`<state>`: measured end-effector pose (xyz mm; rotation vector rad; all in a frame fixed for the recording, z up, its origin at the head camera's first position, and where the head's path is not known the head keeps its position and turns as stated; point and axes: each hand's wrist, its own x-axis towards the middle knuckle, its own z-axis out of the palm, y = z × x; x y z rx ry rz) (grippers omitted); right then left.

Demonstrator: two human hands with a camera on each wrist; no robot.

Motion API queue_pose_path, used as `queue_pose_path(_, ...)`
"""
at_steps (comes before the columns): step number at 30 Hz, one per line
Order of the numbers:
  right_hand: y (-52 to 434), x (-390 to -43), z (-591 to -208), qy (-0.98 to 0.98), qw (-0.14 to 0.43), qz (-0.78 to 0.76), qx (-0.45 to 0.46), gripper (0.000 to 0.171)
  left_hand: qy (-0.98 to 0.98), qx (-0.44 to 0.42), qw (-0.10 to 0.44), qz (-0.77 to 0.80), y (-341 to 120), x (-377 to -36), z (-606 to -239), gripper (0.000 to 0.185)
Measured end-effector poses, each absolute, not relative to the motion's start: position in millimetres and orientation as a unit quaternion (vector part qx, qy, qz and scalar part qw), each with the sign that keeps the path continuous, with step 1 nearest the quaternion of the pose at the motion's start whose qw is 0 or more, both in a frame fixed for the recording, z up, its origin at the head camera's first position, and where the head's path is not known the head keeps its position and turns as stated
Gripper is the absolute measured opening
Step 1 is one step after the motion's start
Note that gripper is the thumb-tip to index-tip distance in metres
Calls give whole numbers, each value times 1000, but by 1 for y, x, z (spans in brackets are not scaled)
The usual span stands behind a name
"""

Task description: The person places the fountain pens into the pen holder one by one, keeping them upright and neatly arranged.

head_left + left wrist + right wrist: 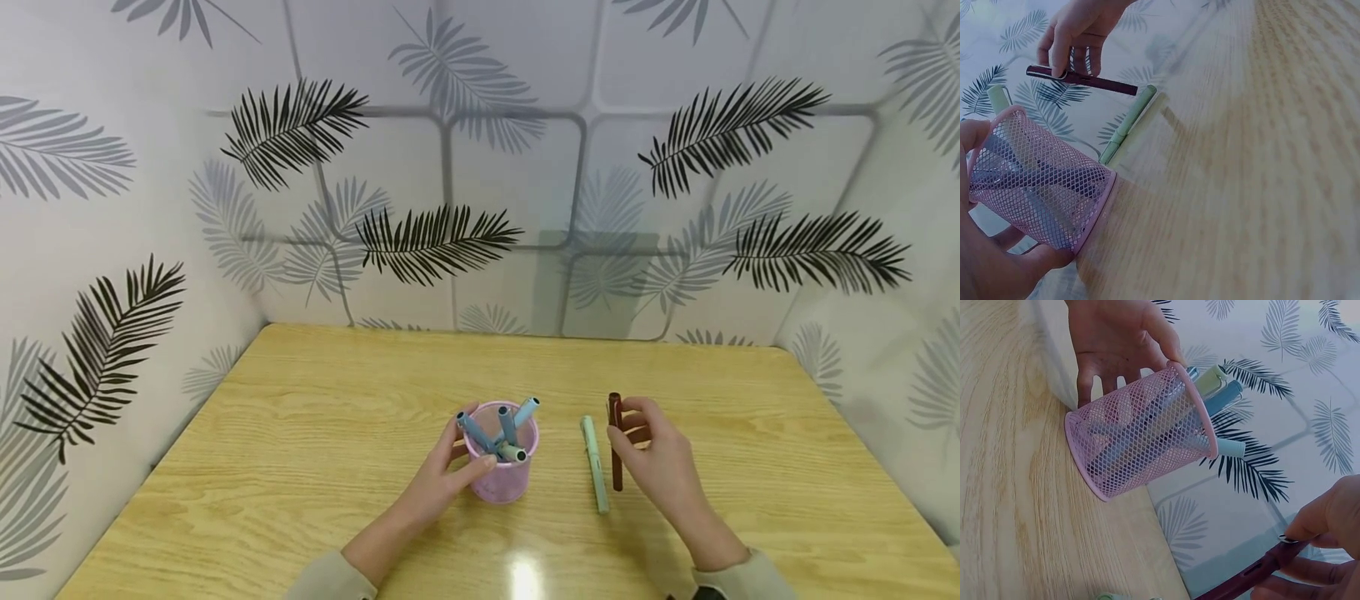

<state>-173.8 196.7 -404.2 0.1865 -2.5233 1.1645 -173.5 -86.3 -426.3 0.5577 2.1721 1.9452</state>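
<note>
The right hand (660, 462) has its grip pinched on the upper end of a dark red pen (616, 446), right of the pink mesh cup (501, 467) on the counter (300, 467). The pen looks light, stiff and smooth, so a mid-barrel pinch would likely steady it. The left hand (442, 479) curls round the cup, with a green pen (595, 462) lying between cup and red pen.

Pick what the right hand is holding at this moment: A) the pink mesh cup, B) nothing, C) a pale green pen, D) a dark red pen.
D: the right hand pinches the dark red pen between its fingers, while the pale green pen lies on the table beside it and the left hand holds the pink mesh cup.
</note>
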Motion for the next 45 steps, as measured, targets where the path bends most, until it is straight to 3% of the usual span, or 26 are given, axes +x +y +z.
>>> queue_pose_path(14, 184, -171, -399, -835, 251, 477, 107, 27, 734, 175, 87, 651, -86, -173, -424, 68)
queue_pose_path(23, 174, -168, -388, -800, 245, 534, 121, 25, 734, 183, 85, 649, -86, -173, -425, 66)
queue_pose_path(45, 147, -164, -373, -656, 324, 627, 269, 30, 733, 195, 85, 647, -86, -173, -427, 67)
